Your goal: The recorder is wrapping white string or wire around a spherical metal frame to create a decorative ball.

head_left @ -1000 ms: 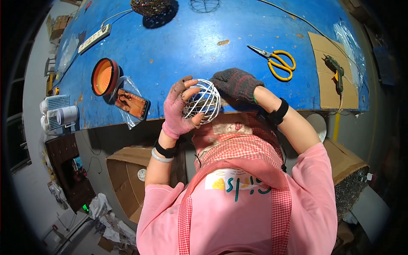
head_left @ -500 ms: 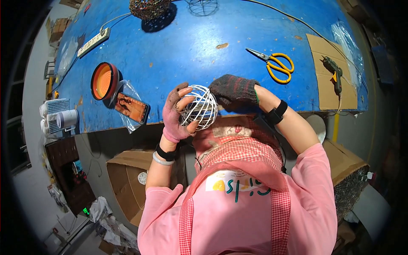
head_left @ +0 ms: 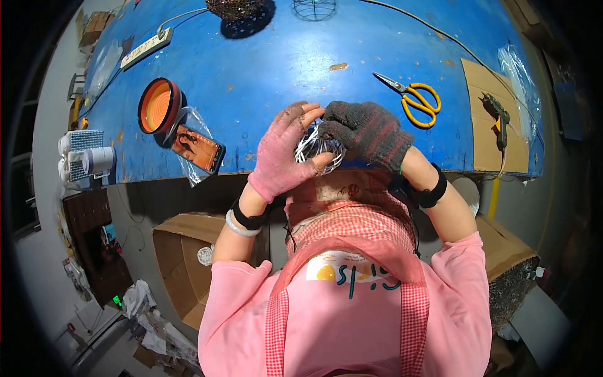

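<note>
A ball of white woven strands (head_left: 306, 152) is between my hands at the near edge of the blue table (head_left: 276, 69). My left hand (head_left: 284, 147), in a pink glove with bare fingertips, curls round its left side, the thumb at the lower front. On the ball's upper right, my right hand (head_left: 366, 130) in a dark grey knitted glove has its fingers bent and pinched together. Whatever those fingertips grip, strand or otherwise, is hidden by the glove. Both hands cover much of the ball.
Yellow-handled scissors (head_left: 419, 103) lie to the right, and a glue gun (head_left: 496, 119) rests on cardboard (head_left: 472, 94). On the left are an orange bowl (head_left: 158, 107), a phone (head_left: 197, 149) and a power strip (head_left: 146, 49). A dark woven ball (head_left: 235, 7) and wire frame (head_left: 315, 9) stand far back.
My left hand has turned and wrapped further over the ball. The ball has shifted slightly right, and my right hand has come round with its fingers bent onto it.
</note>
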Available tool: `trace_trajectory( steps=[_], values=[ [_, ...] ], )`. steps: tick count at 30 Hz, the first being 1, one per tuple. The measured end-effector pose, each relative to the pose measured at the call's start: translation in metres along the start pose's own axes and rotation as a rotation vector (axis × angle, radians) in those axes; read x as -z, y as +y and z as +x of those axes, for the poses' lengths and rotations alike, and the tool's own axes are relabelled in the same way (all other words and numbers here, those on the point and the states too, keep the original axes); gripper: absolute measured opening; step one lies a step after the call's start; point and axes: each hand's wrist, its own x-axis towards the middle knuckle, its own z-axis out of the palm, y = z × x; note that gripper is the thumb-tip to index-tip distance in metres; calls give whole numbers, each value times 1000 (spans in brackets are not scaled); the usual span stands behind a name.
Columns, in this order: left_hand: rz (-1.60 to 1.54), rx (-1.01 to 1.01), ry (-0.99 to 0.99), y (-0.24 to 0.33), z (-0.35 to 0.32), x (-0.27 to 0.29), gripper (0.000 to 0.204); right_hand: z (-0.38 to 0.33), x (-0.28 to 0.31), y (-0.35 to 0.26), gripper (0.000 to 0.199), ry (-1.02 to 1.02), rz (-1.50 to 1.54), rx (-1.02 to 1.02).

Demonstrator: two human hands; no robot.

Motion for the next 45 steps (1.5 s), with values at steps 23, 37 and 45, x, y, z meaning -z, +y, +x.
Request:
trace_trajectory(
  steps=[23,37,45],
  values=[
    [-47,-31,32,-7,-5,-5,55,-7,47,1,30,-85,-281,-248],
    [-128,-39,72,-22,-12,-4,54,9,-16,39,35,-245,60,-159],
    [-329,8,249,-41,-37,-15,66,16,-33,54,28,-315,35,214]
  ],
)
